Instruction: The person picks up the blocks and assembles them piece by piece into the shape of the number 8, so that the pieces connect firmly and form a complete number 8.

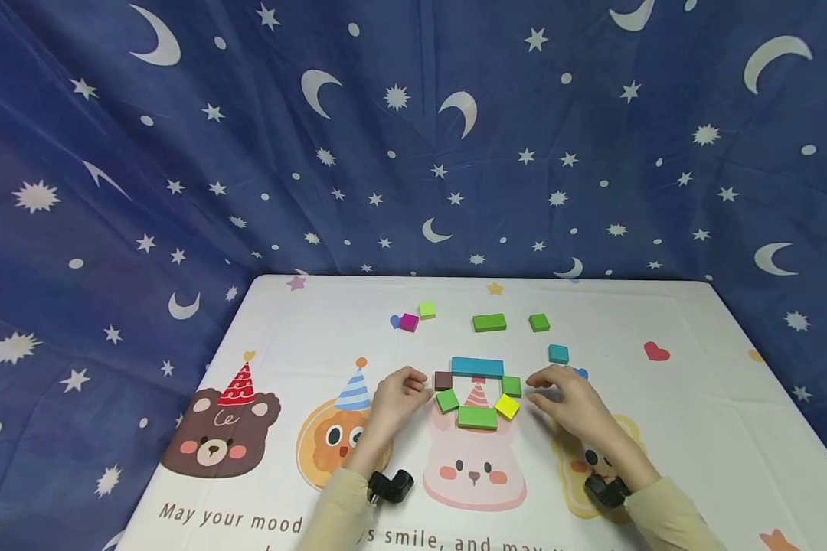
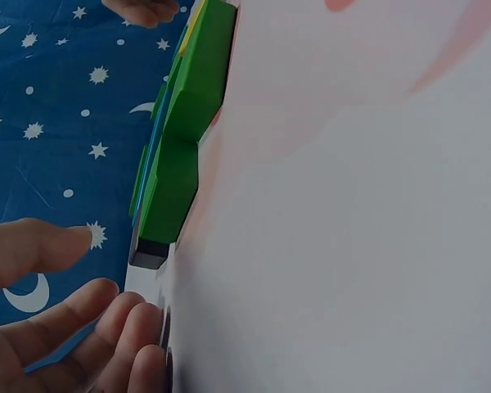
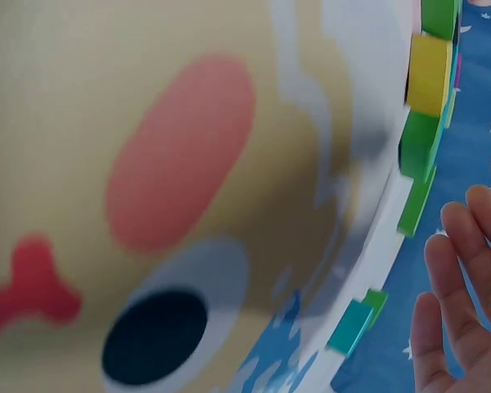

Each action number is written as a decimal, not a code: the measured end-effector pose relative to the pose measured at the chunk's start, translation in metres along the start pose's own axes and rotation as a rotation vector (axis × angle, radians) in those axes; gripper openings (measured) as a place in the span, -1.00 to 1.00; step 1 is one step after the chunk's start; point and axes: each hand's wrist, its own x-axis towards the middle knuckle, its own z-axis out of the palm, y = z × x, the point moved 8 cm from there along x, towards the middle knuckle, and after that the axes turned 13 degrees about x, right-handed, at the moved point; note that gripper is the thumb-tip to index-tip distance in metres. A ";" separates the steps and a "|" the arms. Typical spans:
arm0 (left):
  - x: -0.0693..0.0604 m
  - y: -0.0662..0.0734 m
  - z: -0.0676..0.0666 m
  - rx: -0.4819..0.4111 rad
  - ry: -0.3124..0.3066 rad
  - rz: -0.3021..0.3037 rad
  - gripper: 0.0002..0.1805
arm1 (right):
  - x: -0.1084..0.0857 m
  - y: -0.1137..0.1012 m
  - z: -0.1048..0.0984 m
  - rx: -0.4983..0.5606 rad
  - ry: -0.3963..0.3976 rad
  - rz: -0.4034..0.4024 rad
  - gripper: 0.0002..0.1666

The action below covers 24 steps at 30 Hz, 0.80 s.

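Between the hands, wooden blocks form a ring on the table: a long blue block (image 1: 478, 367) at the far side, a brown block (image 1: 443, 381) and a green cube (image 1: 447, 400) at left, a green block (image 1: 511, 386) and a yellow block (image 1: 507, 407) at right, and a longer green block (image 1: 478, 417) nearest me. My left hand (image 1: 400, 399) hovers just left of the brown block, fingers loosely bent, holding nothing. On the other side, my right hand (image 1: 570, 399) is beside the green block, a small gap between them; its fingers look relaxed and hold nothing in the right wrist view.
Beyond the ring lie a magenta block (image 1: 409, 322), a lime block (image 1: 426, 310), a long green block (image 1: 489, 322), a small green block (image 1: 540, 322) and a teal block (image 1: 558, 353). The white cloth (image 1: 717, 428) has printed cartoon faces. A blue starry curtain (image 1: 413, 138) stands behind.
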 end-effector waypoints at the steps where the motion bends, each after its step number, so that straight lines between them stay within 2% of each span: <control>1: 0.001 0.000 -0.001 0.001 0.003 0.005 -0.79 | 0.000 0.001 -0.002 0.002 0.002 0.002 -0.72; 4: 0.005 0.000 -0.003 -0.005 0.004 0.012 -0.79 | 0.002 0.005 -0.009 0.006 0.012 0.004 -0.71; 15: 0.022 0.009 -0.001 -0.047 -0.006 0.083 -0.72 | 0.009 0.015 -0.033 -0.015 0.076 -0.076 -0.76; 20: 0.030 0.014 0.005 -0.042 -0.028 0.117 -0.71 | 0.013 0.024 -0.041 -0.021 0.096 -0.049 -0.74; 24: 0.036 0.020 0.009 0.006 -0.031 0.167 -0.70 | 0.017 0.031 -0.046 -0.014 0.103 -0.017 -0.71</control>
